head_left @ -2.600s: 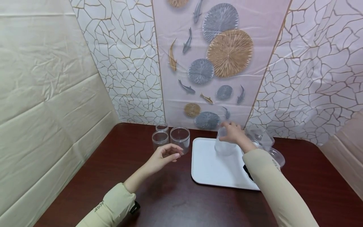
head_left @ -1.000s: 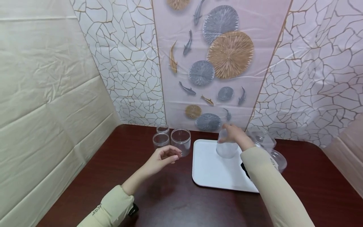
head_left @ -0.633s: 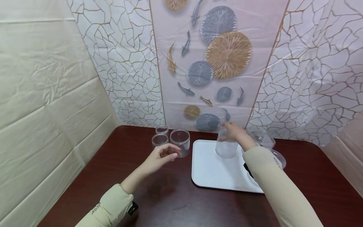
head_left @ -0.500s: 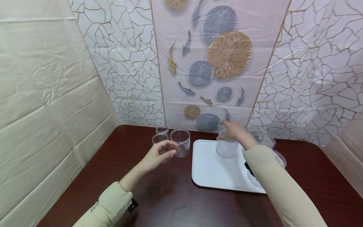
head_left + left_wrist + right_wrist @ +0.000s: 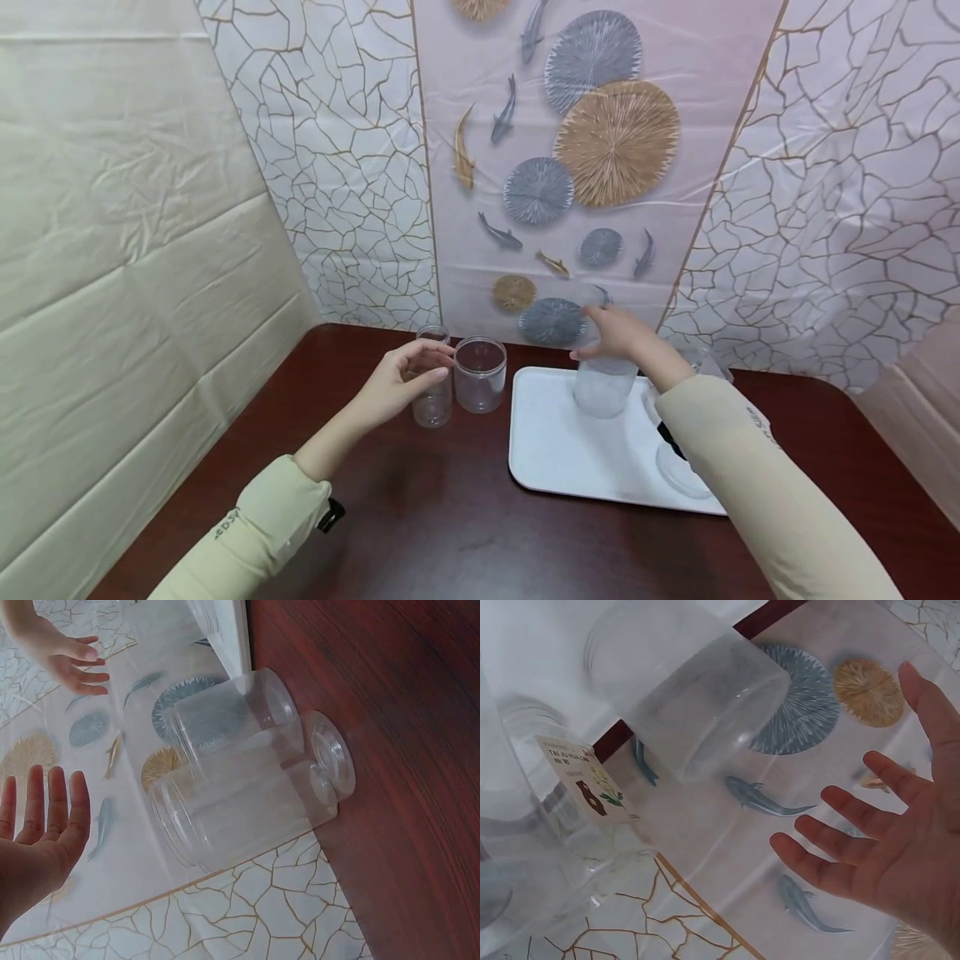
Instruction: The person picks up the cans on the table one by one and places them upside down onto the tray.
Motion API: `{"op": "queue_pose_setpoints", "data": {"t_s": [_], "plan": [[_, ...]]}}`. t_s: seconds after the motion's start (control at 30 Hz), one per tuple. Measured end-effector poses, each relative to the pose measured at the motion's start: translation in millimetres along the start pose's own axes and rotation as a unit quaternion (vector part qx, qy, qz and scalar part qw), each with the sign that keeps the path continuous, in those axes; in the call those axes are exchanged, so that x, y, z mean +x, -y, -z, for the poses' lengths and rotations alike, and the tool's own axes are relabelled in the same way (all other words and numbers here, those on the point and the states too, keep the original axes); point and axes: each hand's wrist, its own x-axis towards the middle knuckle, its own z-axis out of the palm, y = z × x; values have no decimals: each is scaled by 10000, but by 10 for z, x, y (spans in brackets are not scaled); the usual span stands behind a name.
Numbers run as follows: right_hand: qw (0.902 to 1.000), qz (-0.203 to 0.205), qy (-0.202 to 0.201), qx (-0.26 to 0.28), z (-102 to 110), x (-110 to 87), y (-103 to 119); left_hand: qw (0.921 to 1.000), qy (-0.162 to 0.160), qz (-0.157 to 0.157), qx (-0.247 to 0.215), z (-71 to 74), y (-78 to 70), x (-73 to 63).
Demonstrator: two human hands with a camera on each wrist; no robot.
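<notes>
My right hand [image 5: 624, 337] hovers just above a clear jar [image 5: 603, 392] on a white tray [image 5: 555, 467], its fingers spread. In the right wrist view, my right hand [image 5: 889, 847] is apart from the jar [image 5: 697, 682], whose smooth, rounded end faces the palm. My left hand [image 5: 390, 385] is relaxed and holds nothing. It overlaps a narrow clear jar [image 5: 432, 408] in the head view, with a wider jar [image 5: 480, 379] to its right. The left wrist view shows a gap between my left hand [image 5: 49, 847] and the cluster of jars [image 5: 247, 810].
Behind the narrow jar, another slim jar [image 5: 433, 333] shows partly. A round clear lid [image 5: 678, 475] lies on the tray's right part, half hidden by my sleeve. Clear containers, including one with a printed label [image 5: 589, 780], stand at the tray's right. Patterned cloth [image 5: 360, 208] backs the table.
My right hand has let go of the jar and lifted slightly off it. My left hand has moved left and a little up, uncovering more of the wider jar.
</notes>
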Motion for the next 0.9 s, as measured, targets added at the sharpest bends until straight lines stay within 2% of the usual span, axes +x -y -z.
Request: {"op": "queue_pose_setpoints", "data": {"t_s": [0.13, 0.3, 0.43, 0.73, 0.9], "plan": [[9992, 274, -202, 188, 36, -38, 16, 9994, -171, -149, 247, 19, -4, 6], [9948, 532, -483, 726, 74, -133, -2, 9981, -334, -308, 420, 21, -4, 25], [9886, 729, -716, 1109, 108, -256, -4, 9979, -378, -283, 437, 27, -11, 35], [9648, 931, -1030, 2232, 207, -523, 11, 9967, -375, -278, 661, 17, -26, 74], [9515, 789, -1195, 2722, 213, -598, 2, 9957, -410, -342, 764, 50, 23, 84]]}}
